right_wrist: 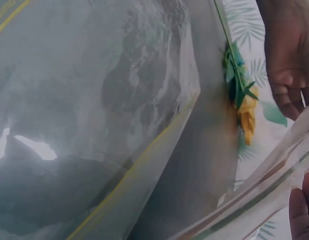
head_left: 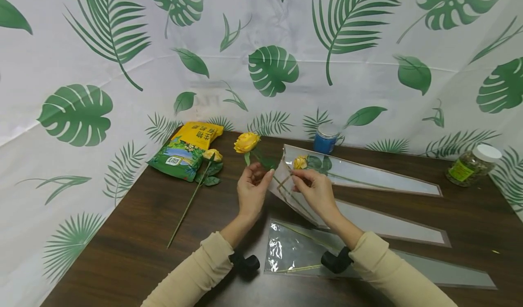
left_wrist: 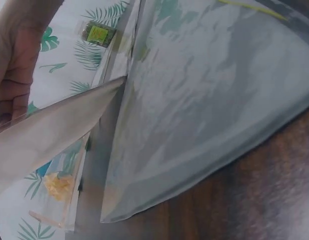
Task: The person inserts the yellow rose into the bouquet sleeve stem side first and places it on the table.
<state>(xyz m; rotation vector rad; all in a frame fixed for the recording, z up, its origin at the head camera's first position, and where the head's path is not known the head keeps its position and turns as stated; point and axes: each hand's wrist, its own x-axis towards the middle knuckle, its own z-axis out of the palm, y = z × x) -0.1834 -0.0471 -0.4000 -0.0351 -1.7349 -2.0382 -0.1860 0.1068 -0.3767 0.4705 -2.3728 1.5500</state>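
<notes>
A yellow rose (head_left: 246, 142) leans above the mouth of a clear flower sleeve (head_left: 289, 190); its green stem runs down into the film. At the mouth's left edge, my left hand (head_left: 251, 192) pinches the film beside the rose's leaves. Thumb and fingertips of my right hand (head_left: 318, 193) grip the opposite edge. The raised sleeve (left_wrist: 57, 127) crosses the left wrist view; in the right wrist view the left hand (right_wrist: 292, 60) shows curled fingers at its edge. Below lies a flat sleeve (head_left: 302, 245) with yellow lines.
Another yellow rose (head_left: 211, 154) lies on the table's left, near green and yellow bags (head_left: 177, 159). A sleeve holding a rose (head_left: 300, 162) lies at the back, before a blue jar (head_left: 325, 139). A white-lidded jar (head_left: 471, 165) stands far right. Tapered film (head_left: 392, 220) extends rightward.
</notes>
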